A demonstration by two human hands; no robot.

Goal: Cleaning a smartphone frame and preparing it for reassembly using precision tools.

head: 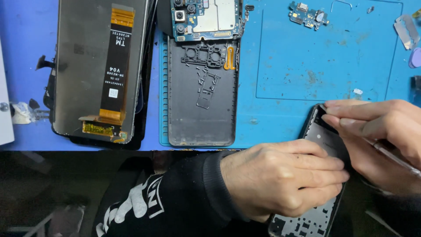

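A dark phone frame (322, 184), lying tilted at the near right corner of the blue work mat (285, 87), is gripped by the curled fingers of the left hand (280, 177), while its top edge is touched by the right hand (377, 131), whose closed fingers hold a thin metal tool (394, 156).

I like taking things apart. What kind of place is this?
Probably a phone repair bench. A blue work mat holds a phone circuit board, a back cover and a loose screen, while both hands work on a phone frame.
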